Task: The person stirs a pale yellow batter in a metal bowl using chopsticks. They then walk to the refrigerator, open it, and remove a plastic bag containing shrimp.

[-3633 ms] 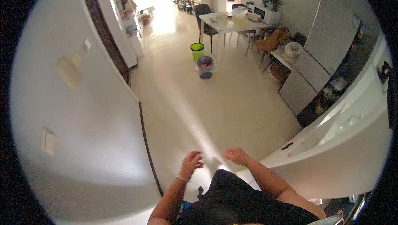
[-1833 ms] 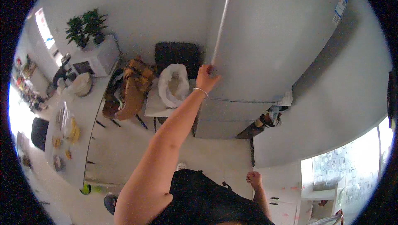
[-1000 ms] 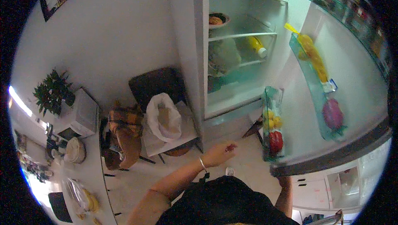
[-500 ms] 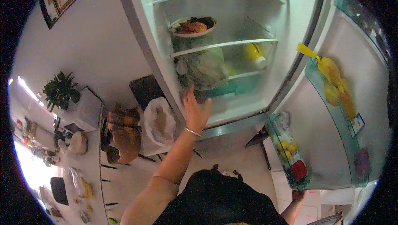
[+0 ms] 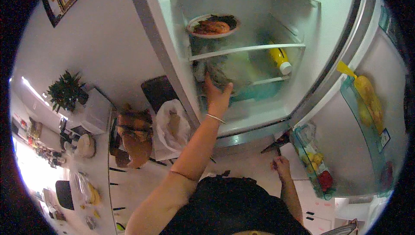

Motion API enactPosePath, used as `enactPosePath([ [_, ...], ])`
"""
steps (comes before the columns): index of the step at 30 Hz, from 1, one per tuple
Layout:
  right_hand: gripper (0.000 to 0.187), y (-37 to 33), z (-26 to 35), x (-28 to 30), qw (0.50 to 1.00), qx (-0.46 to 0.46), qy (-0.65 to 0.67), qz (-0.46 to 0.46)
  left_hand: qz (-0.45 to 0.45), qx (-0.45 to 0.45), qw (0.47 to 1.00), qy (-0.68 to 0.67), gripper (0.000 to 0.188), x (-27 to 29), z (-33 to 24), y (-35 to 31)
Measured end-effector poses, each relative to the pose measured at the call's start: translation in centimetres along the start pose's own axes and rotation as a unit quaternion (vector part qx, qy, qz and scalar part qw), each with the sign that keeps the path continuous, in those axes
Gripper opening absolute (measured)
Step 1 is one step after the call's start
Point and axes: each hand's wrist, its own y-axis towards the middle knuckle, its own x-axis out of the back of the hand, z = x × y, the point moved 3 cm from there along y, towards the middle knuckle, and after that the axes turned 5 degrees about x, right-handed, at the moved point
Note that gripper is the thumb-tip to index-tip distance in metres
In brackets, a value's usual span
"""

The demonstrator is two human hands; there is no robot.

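Observation:
My left hand [image 5: 218, 94] reaches into the open fridge. Its stretched fingers press against a crumpled clear plastic bag [image 5: 217, 69] on the lower shelf, while the thumb stands apart; the fingertips are partly hidden against the bag. What the bag contains is too blurred to tell. On the same shelf, to the right, lies a yellow bottle [image 5: 279, 57] with a white cap. A white plate [image 5: 196, 34] of orange and dark food sits one shelf up. My right hand [image 5: 281, 165] hangs beside the lower door shelf, fingers curled in, with nothing seen in it.
The fridge door [image 5: 346, 157] stands open at right. It carries a yellow net bag [image 5: 367, 94] of fruit and, lower, a green door bin [image 5: 322, 190] with yellow and red produce. At left are a lined bin [image 5: 164, 127], a chair [image 5: 158, 92] and a table [image 5: 101, 148].
My left hand has moved farther in, from below the plastic bag onto it, and the bag sits farther back. My right hand has left the door's lower edge and moved up and left.

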Motion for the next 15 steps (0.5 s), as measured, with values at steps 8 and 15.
enactPosePath([
  [8,0.016,3.5,10.0,-7.1,0.982,0.161,-0.070,0.073,0.066,0.002,0.998,0.024,0.072,1.5,-1.7,-3.5],
  [15,0.016,4.1,19.0,-12.6,0.959,0.242,-0.102,0.109,0.161,-0.076,0.983,0.045,0.043,7.1,-6.9,-7.7],
])
